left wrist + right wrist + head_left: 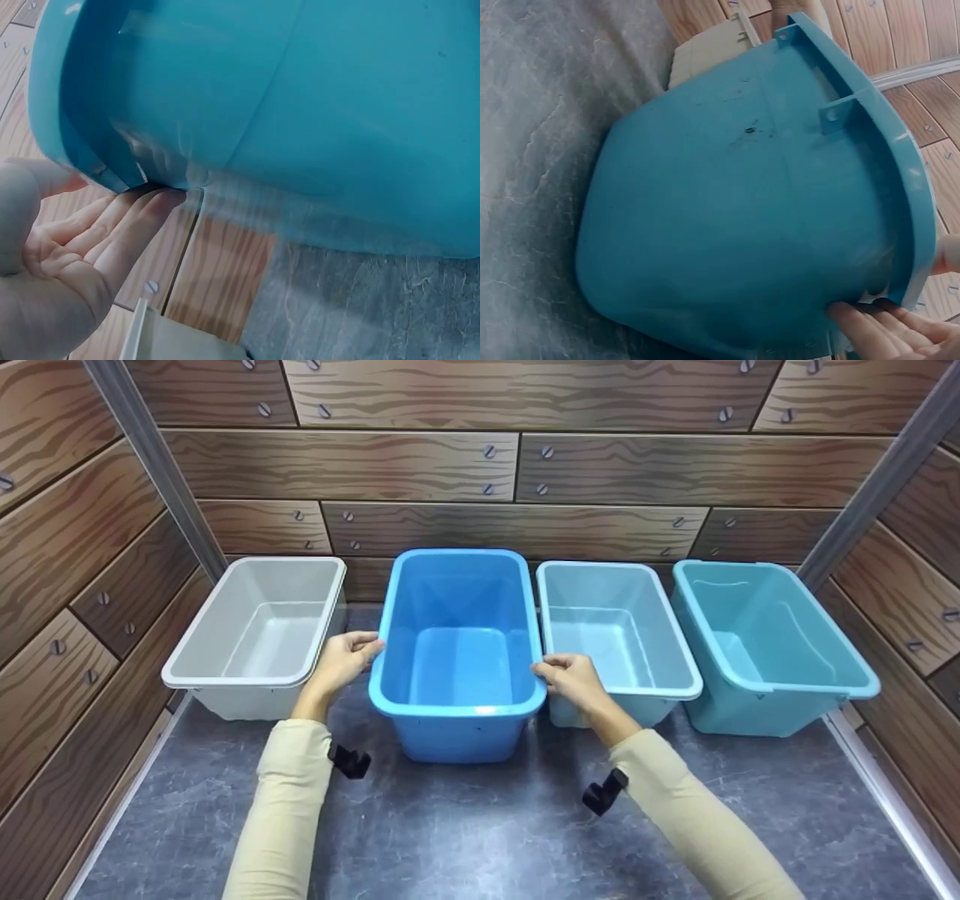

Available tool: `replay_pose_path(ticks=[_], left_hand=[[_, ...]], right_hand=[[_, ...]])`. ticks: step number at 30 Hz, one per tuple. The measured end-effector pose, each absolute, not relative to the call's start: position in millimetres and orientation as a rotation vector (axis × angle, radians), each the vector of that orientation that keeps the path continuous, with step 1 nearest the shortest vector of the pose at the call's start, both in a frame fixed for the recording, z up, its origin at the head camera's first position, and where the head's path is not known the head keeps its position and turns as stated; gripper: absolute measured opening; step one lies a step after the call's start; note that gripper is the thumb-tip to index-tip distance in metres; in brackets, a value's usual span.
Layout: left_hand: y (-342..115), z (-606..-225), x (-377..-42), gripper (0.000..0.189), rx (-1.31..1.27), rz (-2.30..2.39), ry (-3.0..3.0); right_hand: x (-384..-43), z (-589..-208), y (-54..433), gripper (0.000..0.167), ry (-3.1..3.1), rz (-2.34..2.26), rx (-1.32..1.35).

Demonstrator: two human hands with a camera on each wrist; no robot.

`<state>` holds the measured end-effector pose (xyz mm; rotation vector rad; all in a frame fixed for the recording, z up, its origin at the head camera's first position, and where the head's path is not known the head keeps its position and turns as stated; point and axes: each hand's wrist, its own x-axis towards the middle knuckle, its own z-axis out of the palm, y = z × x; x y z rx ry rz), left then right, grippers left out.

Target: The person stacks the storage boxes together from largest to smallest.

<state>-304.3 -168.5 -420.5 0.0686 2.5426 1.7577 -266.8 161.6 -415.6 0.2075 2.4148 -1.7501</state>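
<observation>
A deep blue plastic tub [457, 739] stands upright between both hands, its inside bare in the head view. My left hand [346, 660] grips its left rim, thumb above and fingers underneath. On the opposite side, my right hand [571, 679] pinches the right rim in the same manner. The left wrist view shows the left hand [82, 255] with its fingertips tucked under the rim lip against the tub wall [300, 112]. In the right wrist view the right hand [892, 334] has fingers below the lip, near the tub's scuffed front wall [705, 195].
A grey-white tub [262, 701], seemingly stacked double at the rim, stands at left. To the right are a pale blue tub [652, 709], close by the right hand, and a teal tub [750, 712]. Wood-patterned walls [420, 465] enclose the dark grey floor [465, 825].
</observation>
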Motion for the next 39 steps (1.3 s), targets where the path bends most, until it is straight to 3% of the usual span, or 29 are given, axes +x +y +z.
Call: replay_pose_path(ticks=[14,39], left_hand=[[-175,-417,-310,0.047,0.083,1.775,2.441],[-168,-420,-310,0.042,0.076,1.825,2.404]], right_hand=[[-287,-406,169,0.054,2.286,-1.749,0.226],[-282,-410,171,0.049,2.36,-1.759,0.201]])
